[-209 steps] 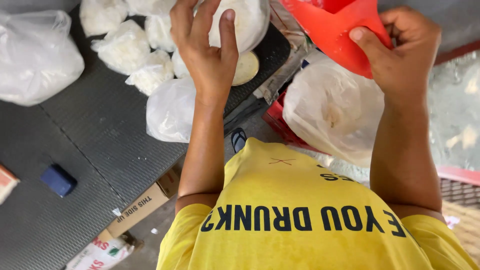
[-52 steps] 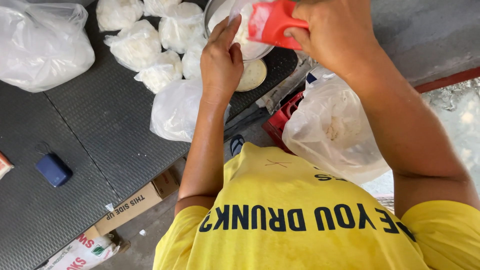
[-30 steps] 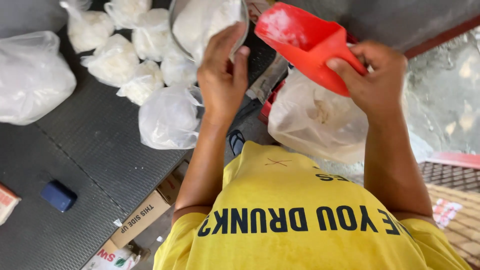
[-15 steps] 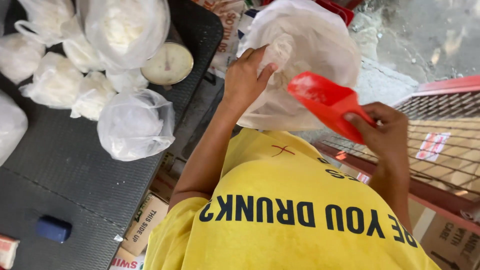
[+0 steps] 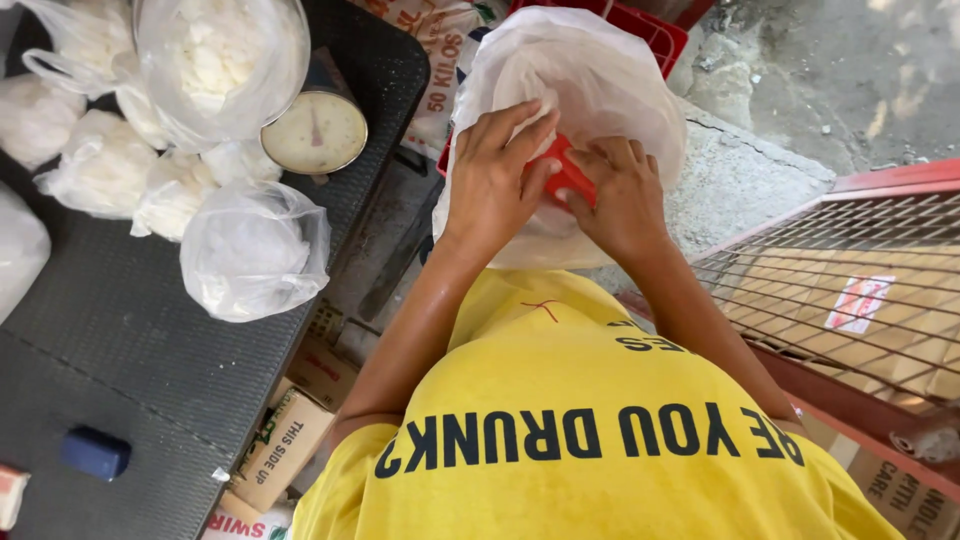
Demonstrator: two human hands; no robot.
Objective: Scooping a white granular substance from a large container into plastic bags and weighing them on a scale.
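We see both hands now at the mouth of the large white sack (image 5: pixel 590 90), where half a second ago only the left one touched it. The left hand (image 5: pixel 492 180) lies spread over the sack's opening with its fingers pressing on the red scoop (image 5: pixel 562 175); the right hand (image 5: pixel 618 190) is closed around the scoop, gripping it from the other side. The scoop, which was held out in the open air beside the sack a moment earlier, is now mostly hidden between the two hands, inside the plastic. The sack sits in a red crate (image 5: pixel 640 25) just beyond the yellow shirt. To the left, on the dark table (image 5: pixel 120 370), the small tied bags (image 5: pixel 255 250) of white material and the dial scale (image 5: pixel 320 130) lie as before, though the view has shifted slightly.
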